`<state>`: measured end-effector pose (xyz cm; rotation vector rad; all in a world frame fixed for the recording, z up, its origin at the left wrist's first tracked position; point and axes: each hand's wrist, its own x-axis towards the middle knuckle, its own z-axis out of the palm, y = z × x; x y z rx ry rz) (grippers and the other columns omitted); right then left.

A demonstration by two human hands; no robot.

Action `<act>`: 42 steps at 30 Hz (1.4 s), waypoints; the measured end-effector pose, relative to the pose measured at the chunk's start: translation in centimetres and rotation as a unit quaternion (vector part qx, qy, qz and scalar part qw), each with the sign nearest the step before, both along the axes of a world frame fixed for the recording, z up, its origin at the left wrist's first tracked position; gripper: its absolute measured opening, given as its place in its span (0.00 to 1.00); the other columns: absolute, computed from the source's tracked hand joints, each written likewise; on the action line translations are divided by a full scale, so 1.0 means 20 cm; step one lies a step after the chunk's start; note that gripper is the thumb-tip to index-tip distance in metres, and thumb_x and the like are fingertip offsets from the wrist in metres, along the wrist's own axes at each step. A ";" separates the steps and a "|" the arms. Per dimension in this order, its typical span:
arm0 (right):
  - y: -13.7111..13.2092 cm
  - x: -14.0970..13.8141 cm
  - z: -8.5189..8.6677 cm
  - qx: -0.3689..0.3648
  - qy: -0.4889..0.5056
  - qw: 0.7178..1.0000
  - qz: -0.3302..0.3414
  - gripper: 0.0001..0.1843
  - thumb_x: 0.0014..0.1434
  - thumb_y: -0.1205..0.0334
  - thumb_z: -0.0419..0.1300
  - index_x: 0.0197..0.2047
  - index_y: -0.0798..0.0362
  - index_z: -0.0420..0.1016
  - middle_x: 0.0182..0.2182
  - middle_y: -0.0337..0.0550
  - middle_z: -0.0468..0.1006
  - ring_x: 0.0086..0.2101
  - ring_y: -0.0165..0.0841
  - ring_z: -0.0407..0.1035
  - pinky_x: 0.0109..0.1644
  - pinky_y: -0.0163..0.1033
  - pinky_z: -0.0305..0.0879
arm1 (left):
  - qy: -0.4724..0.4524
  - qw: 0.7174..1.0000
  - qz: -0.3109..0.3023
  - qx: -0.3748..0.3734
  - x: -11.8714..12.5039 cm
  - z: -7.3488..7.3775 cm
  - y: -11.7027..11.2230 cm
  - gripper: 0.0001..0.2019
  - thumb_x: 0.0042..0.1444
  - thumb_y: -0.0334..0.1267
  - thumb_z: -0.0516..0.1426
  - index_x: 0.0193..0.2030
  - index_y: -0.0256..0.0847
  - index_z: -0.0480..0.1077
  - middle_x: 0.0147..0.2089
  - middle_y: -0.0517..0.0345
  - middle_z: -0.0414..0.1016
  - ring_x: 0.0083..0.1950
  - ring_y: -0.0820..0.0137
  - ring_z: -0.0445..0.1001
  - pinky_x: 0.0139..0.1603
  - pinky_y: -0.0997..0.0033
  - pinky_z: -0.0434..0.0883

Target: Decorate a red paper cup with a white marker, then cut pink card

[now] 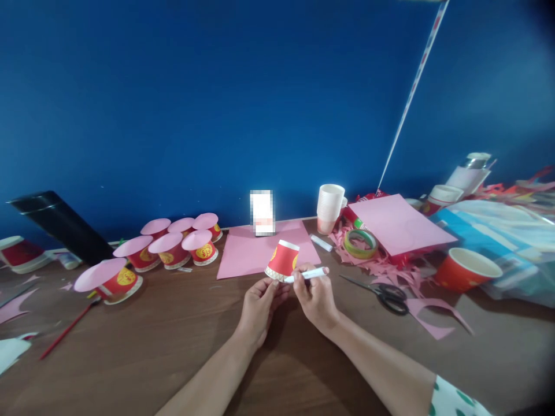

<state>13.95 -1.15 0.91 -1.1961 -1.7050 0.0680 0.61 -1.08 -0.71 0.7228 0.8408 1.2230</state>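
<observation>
My left hand (260,306) pinches the rim of a red paper cup (284,260) held upside down just above the wooden table (173,346). My right hand (315,297) is closed around a white glue stick (309,274), its tip touching the cup's rim. Both hands meet at the cup, in front of a pink paper sheet (247,254).
Several upside-down red cups topped with pink paper discs (173,245) stand at the left. Scissors (385,294), a tape roll (361,243), a stack of white cups (329,208), pink sheets (396,222), an upright red cup (466,268) and paper scraps lie to the right. A red pencil (67,330) lies at left.
</observation>
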 end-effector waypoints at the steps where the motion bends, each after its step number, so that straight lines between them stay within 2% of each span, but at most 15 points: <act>1: 0.00 0.00 0.00 0.000 0.001 1.000 0.000 0.11 0.60 0.63 0.47 0.30 0.53 0.67 0.25 0.41 0.74 0.28 0.32 0.68 0.37 0.35 0.61 | 0.000 1.000 -0.002 0.000 0.00 0.00 0.00 0.12 0.46 0.39 0.62 0.34 0.33 0.71 0.32 0.52 0.76 0.35 0.72 0.75 0.40 0.73 0.71; 10: -0.01 -0.01 0.00 -0.017 0.013 1.000 0.013 0.11 0.61 0.62 0.46 0.31 0.53 0.67 0.26 0.41 0.73 0.27 0.32 0.67 0.36 0.35 0.61 | -0.007 1.000 -0.004 0.001 0.00 0.00 0.00 0.12 0.43 0.38 0.63 0.33 0.33 0.71 0.31 0.53 0.76 0.33 0.72 0.75 0.40 0.73 0.71; 14: -0.01 0.00 -0.01 -0.009 0.009 1.000 0.006 0.10 0.61 0.63 0.47 0.31 0.53 0.67 0.26 0.41 0.74 0.28 0.33 0.68 0.37 0.35 0.61 | -0.004 1.000 -0.006 0.002 0.00 0.00 0.00 0.11 0.45 0.37 0.62 0.33 0.33 0.71 0.31 0.53 0.76 0.34 0.73 0.75 0.40 0.75 0.71; 24: 0.00 0.01 -0.01 0.002 0.022 1.000 -0.010 0.09 0.60 0.63 0.48 0.31 0.53 0.67 0.24 0.40 0.74 0.26 0.32 0.68 0.33 0.34 0.61 | -0.003 1.000 0.002 -0.003 -0.01 0.00 0.00 0.12 0.43 0.39 0.63 0.32 0.32 0.71 0.30 0.53 0.76 0.32 0.73 0.74 0.38 0.75 0.71; 34: 0.01 0.02 -0.01 0.002 0.022 0.999 -0.023 0.09 0.60 0.63 0.48 0.32 0.52 0.67 0.24 0.40 0.74 0.27 0.32 0.68 0.35 0.34 0.62 | -0.001 1.000 0.009 -0.007 0.00 0.01 0.00 0.13 0.41 0.40 0.64 0.30 0.32 0.71 0.31 0.51 0.77 0.33 0.72 0.75 0.37 0.75 0.71; 42: 0.01 0.02 0.01 -0.005 0.026 1.000 -0.011 0.09 0.60 0.63 0.48 0.32 0.53 0.66 0.25 0.41 0.73 0.26 0.32 0.67 0.34 0.34 0.61 | -0.010 1.000 0.006 -0.004 -0.01 0.00 0.00 0.12 0.43 0.39 0.63 0.31 0.32 0.70 0.31 0.51 0.77 0.33 0.73 0.75 0.37 0.76 0.71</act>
